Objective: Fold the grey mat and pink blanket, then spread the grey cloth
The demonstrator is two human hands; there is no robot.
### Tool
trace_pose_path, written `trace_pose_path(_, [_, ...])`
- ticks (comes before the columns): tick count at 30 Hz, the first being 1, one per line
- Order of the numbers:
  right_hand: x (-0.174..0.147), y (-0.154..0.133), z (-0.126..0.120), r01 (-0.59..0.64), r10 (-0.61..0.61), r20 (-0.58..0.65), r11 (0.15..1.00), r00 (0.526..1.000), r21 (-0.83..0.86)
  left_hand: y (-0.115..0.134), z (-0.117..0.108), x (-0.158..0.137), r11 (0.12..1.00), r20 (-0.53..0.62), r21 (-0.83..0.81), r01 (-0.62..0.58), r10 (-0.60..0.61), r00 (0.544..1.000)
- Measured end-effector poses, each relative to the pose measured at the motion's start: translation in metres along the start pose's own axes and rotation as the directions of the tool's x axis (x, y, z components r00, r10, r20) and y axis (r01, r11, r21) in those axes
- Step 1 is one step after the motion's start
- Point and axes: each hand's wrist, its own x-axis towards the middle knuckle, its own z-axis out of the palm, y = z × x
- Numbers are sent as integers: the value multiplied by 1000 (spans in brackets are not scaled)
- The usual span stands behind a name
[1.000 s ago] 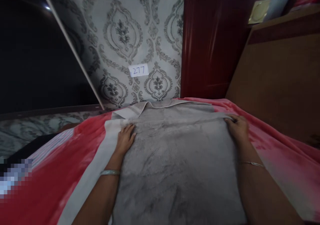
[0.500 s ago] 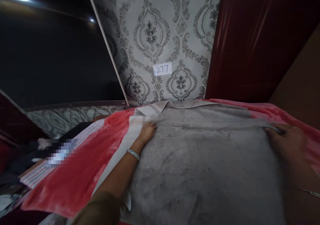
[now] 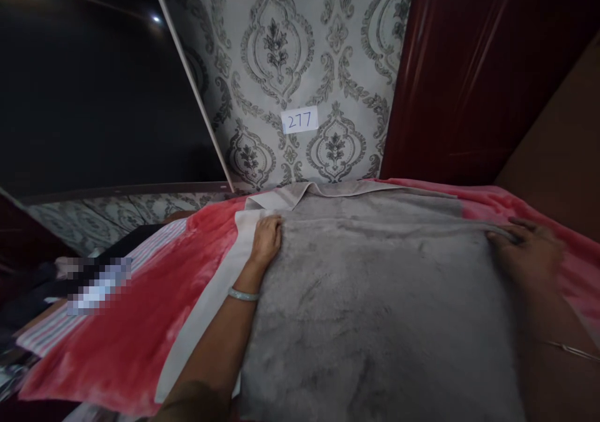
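Observation:
A large grey plush cloth [image 3: 375, 303] lies spread out in front of me, its far part folded back and a paler strip showing along its left side and far edge. My left hand [image 3: 267, 239], with a pale bangle on the wrist, is closed on the cloth's far left corner, its fingertips partly hidden. At the far right corner my right hand [image 3: 529, 253] pinches a raised fold between thumb and fingers. This hand is slightly blurred and wears a thin bracelet. A shallow ridge runs across the cloth between the two hands.
A red plush blanket [image 3: 135, 309] lies under the grey cloth. Striped fabric [image 3: 51, 325] and dark clutter are at the left. Behind stand a large black screen [image 3: 94, 97], patterned wallpaper [image 3: 276, 47] with a paper marked 277 [image 3: 300, 120], and a dark red panel [image 3: 459, 78].
The view has shifted slightly, so the scene sits a little higher and further left. Both hands keep their places at the cloth's far corners.

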Motion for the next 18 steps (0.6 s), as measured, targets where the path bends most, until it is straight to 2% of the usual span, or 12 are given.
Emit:
trace_pose_path(3, [1, 0, 0, 7, -8, 48, 1000, 999, 15, 0, -5, -1, 998, -11, 25, 52, -52, 999])
trace_pose_path(7, [1, 2, 0, -24, 31, 110, 998, 993, -60, 0, -3, 1, 996, 65, 51, 68, -71, 995])
trace_pose_path(14, [-2, 11, 4, 23, -11, 91, 990, 996, -139, -8, 1, 5, 995, 173, 101, 6, -24, 985])
trace_pose_path(18, [-1, 10, 3, 54, -45, 61, 987, 997, -154, -12, -1, 8, 991, 149, 132, 2, -21, 989])
